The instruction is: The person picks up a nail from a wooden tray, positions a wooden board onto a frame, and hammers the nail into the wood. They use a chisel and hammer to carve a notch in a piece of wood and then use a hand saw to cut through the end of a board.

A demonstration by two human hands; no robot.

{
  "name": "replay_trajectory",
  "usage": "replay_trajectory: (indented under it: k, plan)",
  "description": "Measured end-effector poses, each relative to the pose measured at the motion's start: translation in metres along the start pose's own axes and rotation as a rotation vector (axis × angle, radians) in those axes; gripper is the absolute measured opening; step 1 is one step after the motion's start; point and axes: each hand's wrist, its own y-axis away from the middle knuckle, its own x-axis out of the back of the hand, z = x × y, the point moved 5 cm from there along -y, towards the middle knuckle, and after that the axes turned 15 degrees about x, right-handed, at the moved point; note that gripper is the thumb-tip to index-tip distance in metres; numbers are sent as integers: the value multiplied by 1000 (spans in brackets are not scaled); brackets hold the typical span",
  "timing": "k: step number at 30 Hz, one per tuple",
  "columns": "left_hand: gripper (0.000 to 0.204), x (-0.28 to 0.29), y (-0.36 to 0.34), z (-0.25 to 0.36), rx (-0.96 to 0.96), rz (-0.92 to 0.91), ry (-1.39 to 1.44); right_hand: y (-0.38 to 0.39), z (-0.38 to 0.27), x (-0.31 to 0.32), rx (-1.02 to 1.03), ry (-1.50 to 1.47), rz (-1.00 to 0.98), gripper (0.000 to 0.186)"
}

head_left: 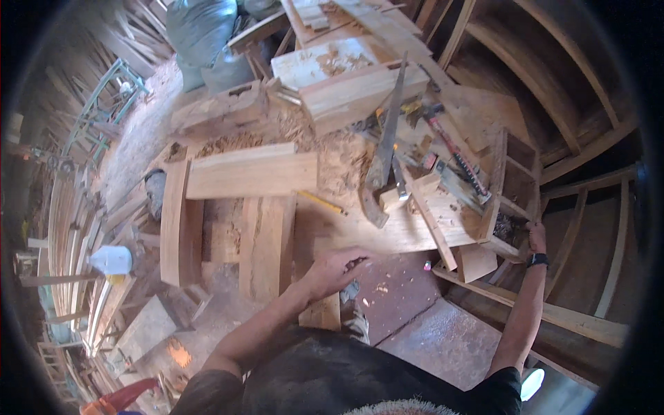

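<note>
My left hand (337, 268) hovers by the near edge of the wooden workbench (332, 235). Its fingers are loosely curled, a gap shows between them, and I see nothing held. Over on the right, my right hand (537, 238) grips the near right side of a divided wooden box (492, 214). Part of its fingers is hidden. Small dark bits, too fine to name, lie in the box's near compartment. A handsaw (389, 142), a chisel (399, 180) and a yellow pencil (321, 202) lie on the bench, with a hammer (453, 145) beyond.
Thick wooden pieces (252, 173) are stacked on the bench's left side. A thin wooden strip (430, 221) sticks out past the near edge. Shavings cover the middle. Curved wooden frames (539, 62) stand at right; a white jug (112, 260) and leaning boards are at left.
</note>
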Motion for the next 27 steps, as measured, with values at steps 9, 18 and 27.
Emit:
replay_trajectory:
  k: [9, 18, 27]
  plan:
    - [23, -13, -1, 1, 164, -111, -45, -21, -56, -52, 64, -108, -143, 44]
    - [22, -31, -13, -7, 149, -141, -146, -24, -32, -28, 55, 116, -96, 51]
    - [19, -26, -4, -6, 139, -135, -87, 0, -70, -15, 270, 191, 222, 60]
